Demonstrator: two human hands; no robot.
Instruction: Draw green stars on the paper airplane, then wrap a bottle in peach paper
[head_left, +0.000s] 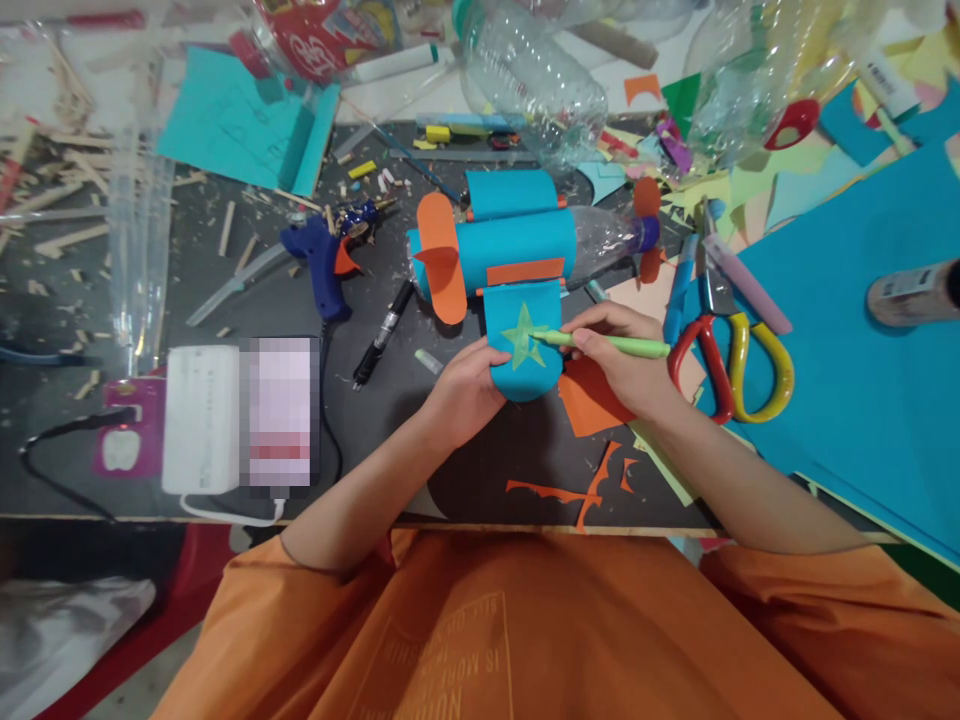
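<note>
A toy airplane [517, 245] made from a plastic bottle wrapped in blue paper lies on the dark table, with orange paper pieces at its tail and at the capped end. Its near blue wing [525, 380] points toward me and bears a light green star [517, 345]. My left hand [469, 390] grips this wing's left edge, thumb on top near the star. In my right hand [619, 355] is a light green felt-tip pen [630, 346], its tip on the star. An orange paper piece [592, 400] lies under my right hand.
Left of the plane lie a blue glue gun [319, 260] and a black pen [382, 335]. Scissors [724, 340] and large blue paper [862, 370] are at the right. Clear bottles [532, 85] stand behind; a power bank [201, 420] and phone [281, 410] sit near the front edge.
</note>
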